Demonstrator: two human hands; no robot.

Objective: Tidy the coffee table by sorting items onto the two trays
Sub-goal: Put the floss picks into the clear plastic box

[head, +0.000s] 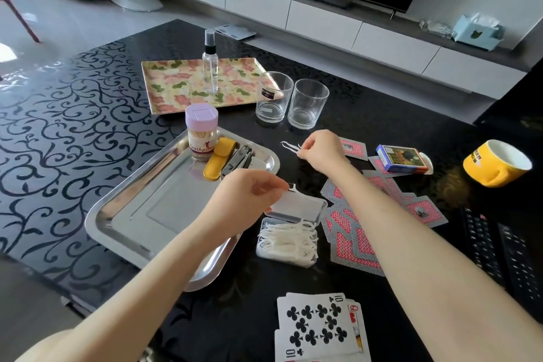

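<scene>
On the coffee table (382,114), head view. The left hand (252,194) pinches a single floss pick (291,186) between thumb and finger, directly above the open floss box (288,241). The right hand (320,150), fingers curled, pinches the loose picks (289,147) lying on the tabletop farther from the person; how many it holds cannot be told.

The box lies between the two forearms, just beside the right rim of the steel tray (132,214). Its hinged lid (299,206) stands open on the far side, and the picks inside lie with their long axes running left to right. The left hand is the nearer one, so dropping its pick in should need only a short move down. The right hand would have to draw back toward the person.

The steel tray holds a toothpick jar (202,135), a yellow pouch (219,159) and what appears to be a nail clipper (238,160), all at its far end. The floral tray (176,82) holds only a spray bottle (210,67). Two glasses (273,97), a yellow mug (496,163), a card box (402,159) and scattered playing cards (352,244) sit on neither tray.
</scene>
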